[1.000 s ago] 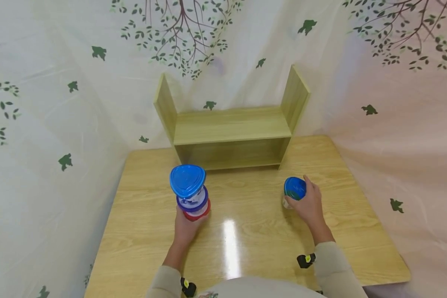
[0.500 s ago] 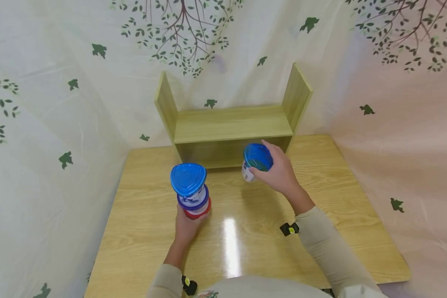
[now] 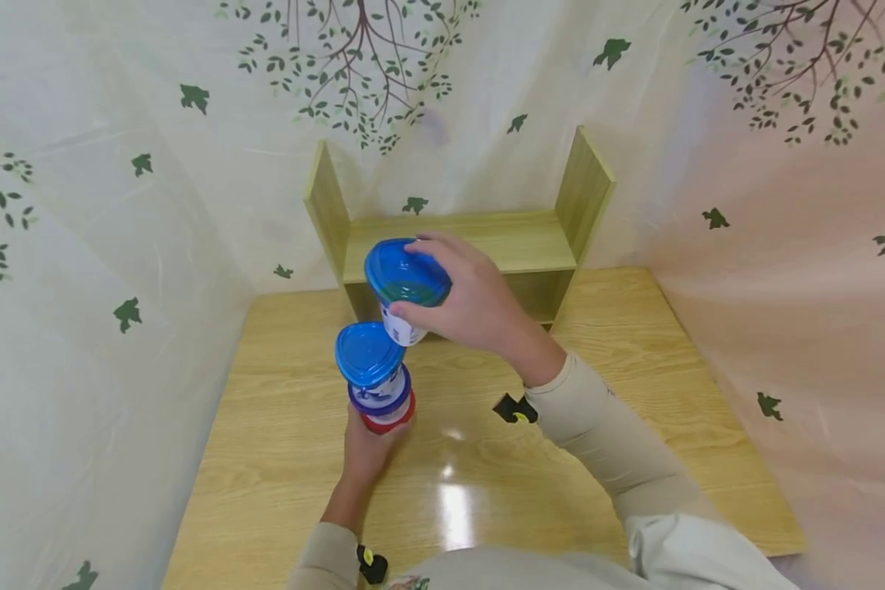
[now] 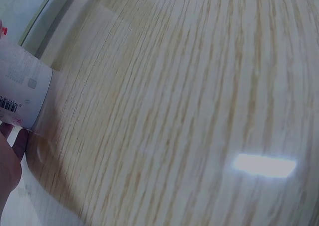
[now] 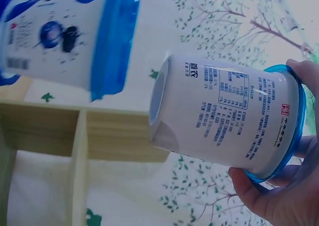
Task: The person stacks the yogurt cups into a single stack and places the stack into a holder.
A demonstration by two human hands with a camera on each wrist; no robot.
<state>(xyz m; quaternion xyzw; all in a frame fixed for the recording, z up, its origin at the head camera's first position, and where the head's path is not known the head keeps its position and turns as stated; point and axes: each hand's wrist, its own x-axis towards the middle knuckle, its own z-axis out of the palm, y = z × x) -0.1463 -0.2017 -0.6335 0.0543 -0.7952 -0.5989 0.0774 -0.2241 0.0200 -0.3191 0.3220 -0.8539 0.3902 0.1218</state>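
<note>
A stack of white plastic tubs stands on the left part of the table: a blue-lidded tub [image 3: 369,354] on top, a purple-lidded tub [image 3: 380,399] in the middle and a red-lidded tub [image 3: 391,422] at the bottom. My left hand [image 3: 367,449] grips the lowest tub; part of its printed wall [image 4: 22,86] shows in the left wrist view. Just above and to the right of the stack, my right hand [image 3: 475,299] holds another blue-lidded tub [image 5: 224,116] by its lid rim. In the right wrist view a gap separates this tub from the stack's top lid [image 5: 114,44].
A pale wooden two-level shelf [image 3: 460,246] stands at the back of the wooden table [image 3: 634,369], behind the tubs. Leaf-printed cloth [image 3: 103,213] hangs around the table's back and sides.
My right hand has lifted its blue-lidded tub from the table's right side and carried it left, close to the stack. My left hand and the stack have stayed in place.
</note>
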